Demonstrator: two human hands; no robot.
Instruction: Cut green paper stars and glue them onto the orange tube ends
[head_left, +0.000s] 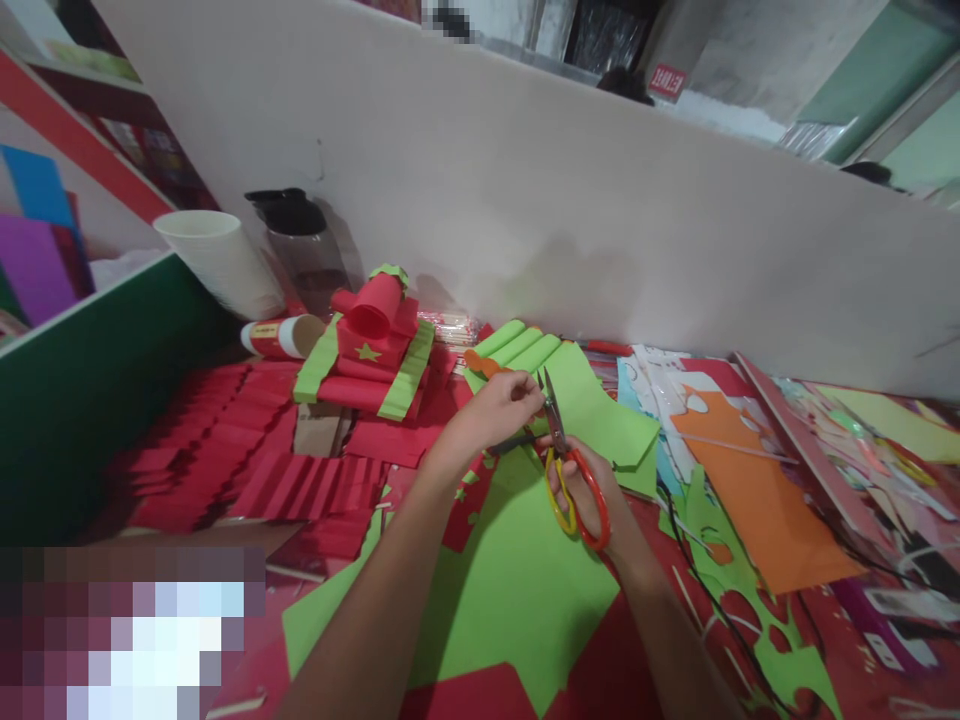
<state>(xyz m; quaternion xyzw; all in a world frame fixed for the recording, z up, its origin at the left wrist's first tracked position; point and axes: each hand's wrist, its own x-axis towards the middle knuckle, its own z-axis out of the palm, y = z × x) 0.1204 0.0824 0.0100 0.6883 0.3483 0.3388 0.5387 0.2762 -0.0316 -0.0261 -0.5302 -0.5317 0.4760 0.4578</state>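
My right hand (596, 492) grips a pair of scissors (556, 425) with one red and one yellow handle loop. The blades point up and away from me, slightly parted. Close beside the blades, my left hand (508, 408) is closed in a pinch; whatever lies between its fingertips is too small to make out. Beneath both hands spread bright green paper sheets (517, 570). Under the left forearm lies a red paper strip (466, 510) with small green cut-outs on it. Behind the hands are rolled green paper pieces (517, 345).
At the left stand a red paper model tank (375, 350), pleated red paper (202, 440), a white cup (217, 260) and a dark-lidded bottle (304, 240). Orange paper (757, 480) and green scraps (720, 560) lie at the right. A white partition (465, 170) rises behind.
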